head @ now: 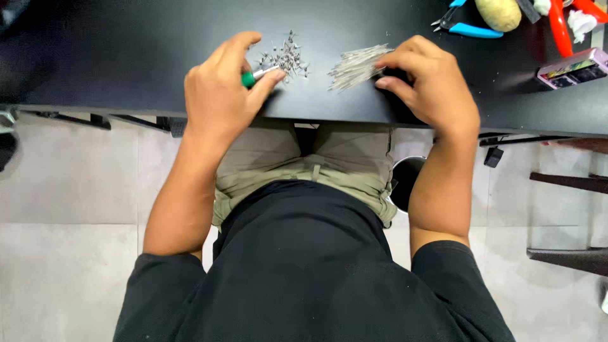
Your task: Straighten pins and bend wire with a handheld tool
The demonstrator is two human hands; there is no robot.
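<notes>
Here, a black bench fills the top of the view, its near edge running just above the person's lap. Below it lies a pale tiled floor, with a round dark bin standing by the person's right leg.

The left hand rests at the bench edge, its fingers curled and clenched around a small tool with a green handle; only the handle's end and a short metal tip show between thumb and forefinger. Just beyond that tip lies a loose heap of small grey metal parts, too fine to make out singly.

The right hand sits near the edge too, well apart from the left. Its fingertips pinch one end of a bundle of thin silvery wires, which fans out to the left and lies flat on the bench, just beside the heap.

At the far right corner sit blue-handled pliers, a yellowish rounded lump, red-handled cutters and a small pink box, all well clear of both hands.
</notes>
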